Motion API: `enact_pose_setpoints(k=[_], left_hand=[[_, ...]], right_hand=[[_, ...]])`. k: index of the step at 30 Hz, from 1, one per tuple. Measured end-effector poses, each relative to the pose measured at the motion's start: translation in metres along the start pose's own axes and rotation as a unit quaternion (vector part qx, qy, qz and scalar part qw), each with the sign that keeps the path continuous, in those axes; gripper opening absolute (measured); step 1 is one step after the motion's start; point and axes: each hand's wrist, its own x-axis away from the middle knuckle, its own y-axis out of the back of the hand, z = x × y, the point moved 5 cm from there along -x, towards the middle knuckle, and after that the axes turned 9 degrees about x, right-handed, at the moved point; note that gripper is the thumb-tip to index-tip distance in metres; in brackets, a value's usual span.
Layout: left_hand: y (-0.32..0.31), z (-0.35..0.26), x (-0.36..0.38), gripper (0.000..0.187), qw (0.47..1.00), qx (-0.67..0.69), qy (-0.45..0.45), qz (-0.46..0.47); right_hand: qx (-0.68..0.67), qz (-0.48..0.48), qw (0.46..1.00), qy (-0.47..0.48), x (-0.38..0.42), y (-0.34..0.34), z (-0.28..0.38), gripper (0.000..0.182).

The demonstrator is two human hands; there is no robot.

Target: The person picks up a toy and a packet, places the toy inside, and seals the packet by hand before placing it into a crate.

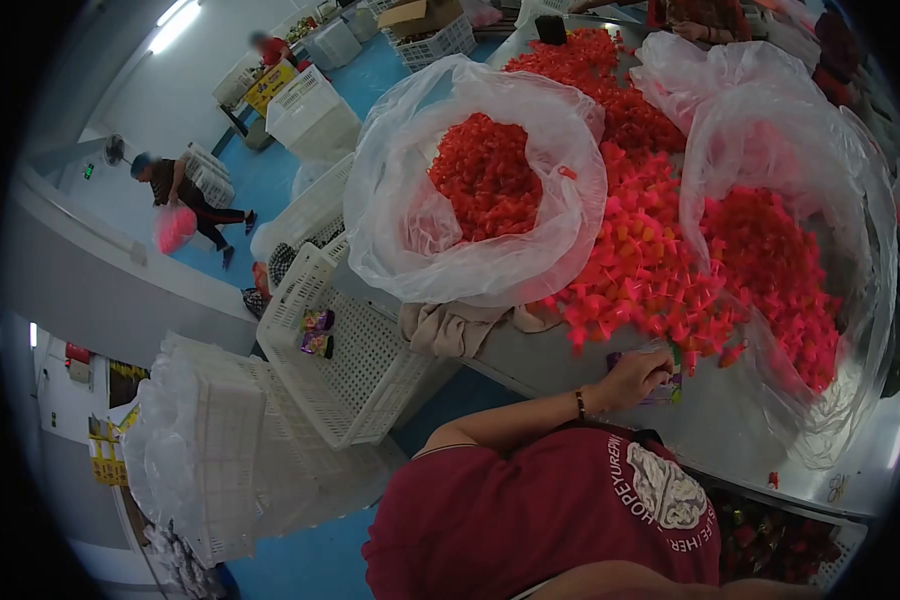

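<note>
My left hand [642, 378], with a dark bracelet at the wrist, is at the near edge of the table. Its fingers are curled over a purple printed packet [662, 392], most of it covered by the hand. Just beyond lies a loose heap of small pink-and-orange pieces [640, 250] that look like twist-wrapped candies. To the left of the heap, an open clear plastic bag [390, 220] holds many small red pieces [485, 180]. Another clear bag [750, 90], on the right, lies open over more red pieces [770, 260]. My right hand is out of view; some bare skin shows at the bottom edge.
A white plastic crate [370, 385] with purple packets [317, 332] stands left of the table, beside stacked, plastic-covered crates [210, 440]. A crate of dark items [780, 540] sits below the table edge. A person [185, 190] carries a pink bag; others are farther back.
</note>
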Motion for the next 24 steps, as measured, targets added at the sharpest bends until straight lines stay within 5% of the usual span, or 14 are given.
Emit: enact_pose_setpoints(k=[3,7,10,12,14,24], left_hand=[[-0.001,0.001,0.002,0.008,0.999,-0.023,-0.009,-0.023],[0.001,0.004,0.005,0.006,0.997,-0.05,0.061,0.006],[-0.005,-0.004,0.004,0.007,0.998,-0.046,0.032,0.016],[-0.008,0.013,0.008,0.007,0.997,0.054,0.06,0.002],[-0.008,0.01,0.01,0.006,0.996,0.056,0.063,0.012],[-0.01,0.004,0.0,0.008,0.995,0.034,0.071,0.056]], right_hand=[[0.014,-0.006,1.0,-0.014,-0.014,0.0,-0.041,0.04],[0.115,-0.059,0.988,-0.09,-0.009,0.075,-0.198,0.042],[0.234,-0.093,0.955,-0.158,0.017,0.118,-0.274,0.043],[0.282,-0.119,0.921,-0.242,0.046,0.153,-0.254,0.034],[0.138,-0.176,0.948,-0.226,0.076,0.172,-0.217,0.028],[-0.035,-0.068,0.954,-0.289,0.146,0.123,-0.216,0.019]])
